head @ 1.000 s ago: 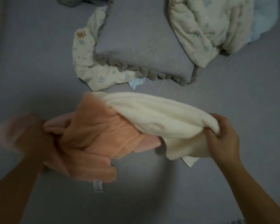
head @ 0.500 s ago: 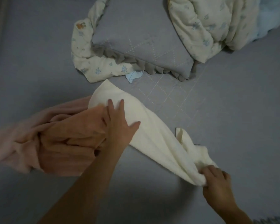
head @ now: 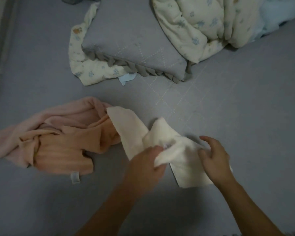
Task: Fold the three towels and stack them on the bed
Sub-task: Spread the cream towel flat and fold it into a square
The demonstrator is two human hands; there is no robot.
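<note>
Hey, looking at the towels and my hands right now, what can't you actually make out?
Head view only:
- Pale pink towel: its left end is cut off by the frame edge.
- Cream towel: partly covered by the left hand and right hand.
- Orange towel's tag: too small and blurred to read.

Cream towel, peach towel & pink towel: soft matt fleecy cloth; bed sheet smooth, stitched.

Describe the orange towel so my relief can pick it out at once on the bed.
Start at the grey pillow at the top of the grey bed, then come down toward the near left. Three towels lie bunched there; the orange towel is the middle one. Unlike the pale pink towel and the cream towel, it shows ribbed stripes and a white tag at its near edge.
</note>
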